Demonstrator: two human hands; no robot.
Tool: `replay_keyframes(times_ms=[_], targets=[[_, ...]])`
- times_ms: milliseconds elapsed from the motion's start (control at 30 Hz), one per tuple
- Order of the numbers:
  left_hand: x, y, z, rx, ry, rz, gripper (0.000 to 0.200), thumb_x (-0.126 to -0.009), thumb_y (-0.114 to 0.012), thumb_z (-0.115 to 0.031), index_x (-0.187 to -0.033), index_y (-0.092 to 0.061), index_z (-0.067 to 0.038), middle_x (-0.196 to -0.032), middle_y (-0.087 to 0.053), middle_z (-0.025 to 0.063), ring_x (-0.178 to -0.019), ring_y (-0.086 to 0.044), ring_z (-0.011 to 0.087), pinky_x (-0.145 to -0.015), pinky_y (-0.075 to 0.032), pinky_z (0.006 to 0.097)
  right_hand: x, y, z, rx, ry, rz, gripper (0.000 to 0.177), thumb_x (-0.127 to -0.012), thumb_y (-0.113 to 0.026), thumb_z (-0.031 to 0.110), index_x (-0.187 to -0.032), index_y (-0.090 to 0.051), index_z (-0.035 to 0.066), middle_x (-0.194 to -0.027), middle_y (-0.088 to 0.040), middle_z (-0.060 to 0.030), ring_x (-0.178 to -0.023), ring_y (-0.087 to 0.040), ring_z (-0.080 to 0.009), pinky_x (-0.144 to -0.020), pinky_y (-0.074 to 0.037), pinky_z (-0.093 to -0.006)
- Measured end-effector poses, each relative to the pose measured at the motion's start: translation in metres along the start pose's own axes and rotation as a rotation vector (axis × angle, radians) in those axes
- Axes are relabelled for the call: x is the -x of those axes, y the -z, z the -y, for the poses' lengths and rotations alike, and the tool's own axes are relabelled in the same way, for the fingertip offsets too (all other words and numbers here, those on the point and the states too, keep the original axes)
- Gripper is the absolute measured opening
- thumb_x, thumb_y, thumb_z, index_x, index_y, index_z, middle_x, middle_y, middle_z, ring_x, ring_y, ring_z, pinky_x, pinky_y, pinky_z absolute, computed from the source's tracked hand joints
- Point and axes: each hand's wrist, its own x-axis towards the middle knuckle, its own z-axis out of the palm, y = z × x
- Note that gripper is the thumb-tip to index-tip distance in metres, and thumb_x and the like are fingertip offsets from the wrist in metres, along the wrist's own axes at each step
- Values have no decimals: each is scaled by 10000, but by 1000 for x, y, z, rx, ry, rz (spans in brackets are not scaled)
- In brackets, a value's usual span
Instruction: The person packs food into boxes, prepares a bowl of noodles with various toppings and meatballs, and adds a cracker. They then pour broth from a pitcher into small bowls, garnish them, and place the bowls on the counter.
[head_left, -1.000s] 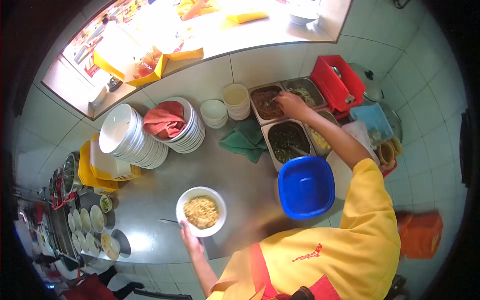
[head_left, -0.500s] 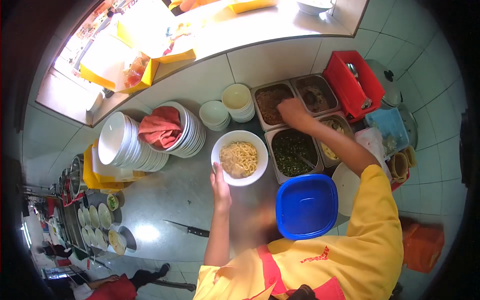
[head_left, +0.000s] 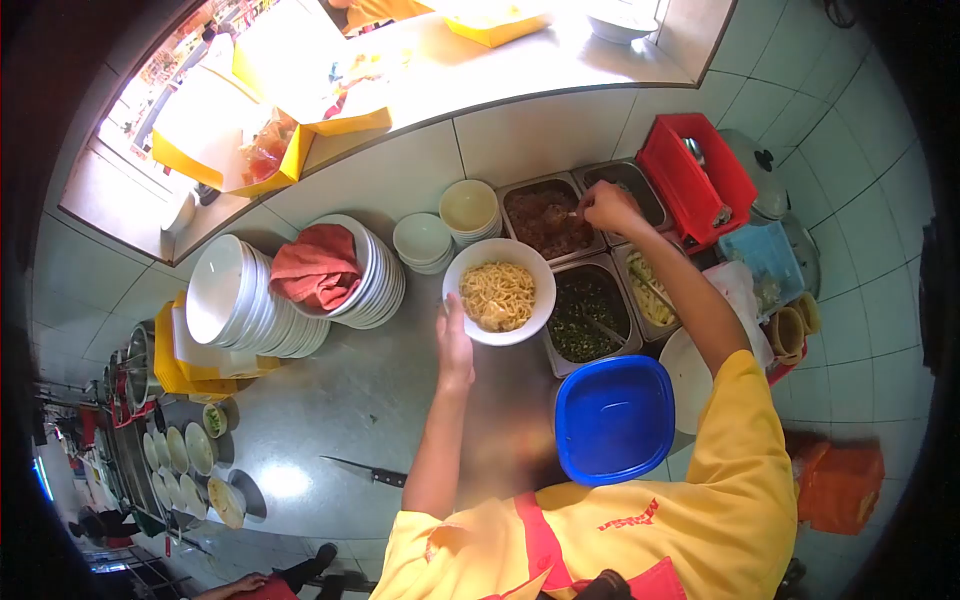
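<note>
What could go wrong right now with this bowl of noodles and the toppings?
The left hand grips the bowl by one rim only, so it might tip. The right hand holds a spoon in the brown topping; bits could drop into the greens on the way over. The knife lies near the counter edge and could get knocked.

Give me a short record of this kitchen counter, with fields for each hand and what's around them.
left hand: holds the rim of a white bowl of noodles
right hand: holds a spoon in the tray of brown topping
right of bowl: tray of chopped greens
near edge: blue lid, knife
left of bowl: stacked plates, red cloth on top
</note>
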Motion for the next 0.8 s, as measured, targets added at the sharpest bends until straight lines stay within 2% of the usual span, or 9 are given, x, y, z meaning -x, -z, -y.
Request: replay_keyframes(times_ms=[100,233,300,367,467,500,567,700,800], targets=[[-4,-11,-5,39,10,28,584,-969,-394,-408,-1328,-367,52,-1336,-438,155,-1239,-400,215,-1046,-277,341,12,20,2,-108,36,-12,192,-698,-669,229,-854,-716,129,-848,-679,-135,-846,-647,-289,-752,-495,-397],[-3,-26,-16,54,7,47,537,-973,-398,-380,-1322,-384,28,-1290,-480,135,-1174,-466,197,-984,-352,318,41,33,23,-212,61,-22,173,-734,-670,228,-854,-703,108,-824,-673,-135,-816,-648,-288,-714,-495,-398],[-5,-29,-15,42,8,24,522,-972,-403,-376,-1313,-395,19,-1263,-501,123,-1136,-493,187,-951,-379,307,78,31,47,-256,186,-149,136,-775,-652,209,-825,-687,87,-788,-665,-132,-794,-647,-287,-667,-492,-383],[-6,-31,-15,73,32,38,516,-971,-405,-377,-1304,-405,16,-1253,-509,117,-1130,-494,182,-946,-380,303,102,6,55,-331,408,-350,113,-794,-646,138,-787,-637,25,-701,-633,-126,-640,-622,-253,-564,-463,-370],[-3,-32,-19,46,59,58,541,-969,-404,-394,-1306,-389,29,-1287,-483,132,-1161,-479,189,-986,-363,313,122,-19,55,-172,537,-344,42,-783,-613,83,-790,-597,44,-745,-593,-129,-688,-596,-321,-599,-468,-396],[-1,-33,-21,46,58,55,541,-969,-404,-394,-1306,-389,29,-1287,-483,132,-1161,-479,189,-986,-363,313,126,-20,58,-173,539,-343,42,-783,-613,83,-790,-597,44,-745,-593,-129,-688,-596,-321,-599,-468,-396],[3,-35,-22,57,-36,61,541,-969,-409,-386,-1318,-381,27,-1295,-475,132,-1177,-463,191,-997,-350,317,130,-17,62,-200,605,-472,11,-785,-585,65,-785,-589,55,-716,-575,-115,-693,-593,-314,-592,-469,-413],[6,-32,-24,59,-32,35,505,-978,-384,-376,-1293,-418,17,-1255,-503,126,-1156,-476,191,-987,-352,315,133,-9,65,-279,568,-431,17,-783,-589,69,-774,-588,55,-727,-577,-110,-706,-593,-300,-593,-468,-399],[9,-33,-30,110,-17,48,544,-967,-414,-384,-1324,-381,26,-1314,-459,129,-1195,-445,192,-1015,-324,319,143,1,69,-221,581,-405,14,-771,-599,71,-764,-595,60,-736,-582,-106,-724,-593,-297,-599,-468,-394]])
